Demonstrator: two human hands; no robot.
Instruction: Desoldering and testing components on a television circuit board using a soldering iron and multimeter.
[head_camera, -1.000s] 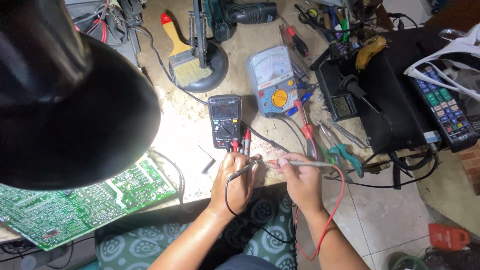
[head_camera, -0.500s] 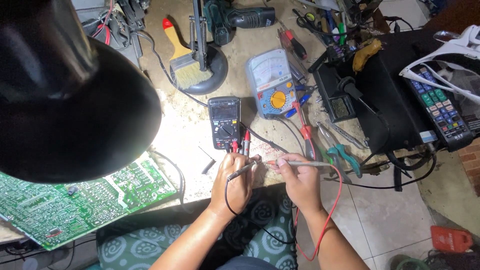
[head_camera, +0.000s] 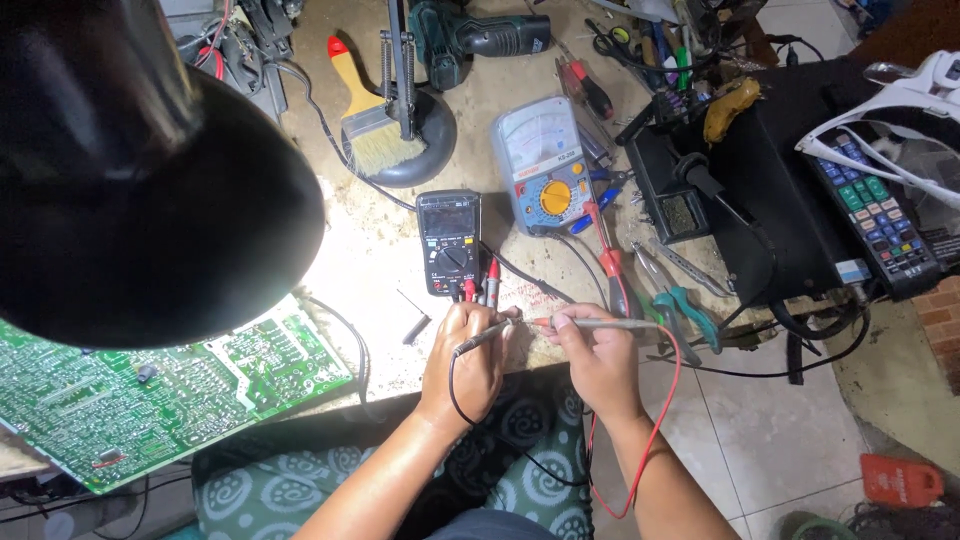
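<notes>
Left hand (head_camera: 468, 362) and right hand (head_camera: 598, 358) hold probes (head_camera: 590, 323) by a black multimeter (head_camera: 449, 242).

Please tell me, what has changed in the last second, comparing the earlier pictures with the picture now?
Almost nothing changed. The left hand still holds the black probe and the right hand the red-wired probe, tips close together as before. The black multimeter and green circuit board stayed in place.

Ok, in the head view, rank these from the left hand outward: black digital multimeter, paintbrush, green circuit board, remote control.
From the left hand:
1. Black digital multimeter, just above it on the bench.
2. Green circuit board, to its left under the lamp.
3. Paintbrush, farther up the bench.
4. Remote control, far right.
</notes>
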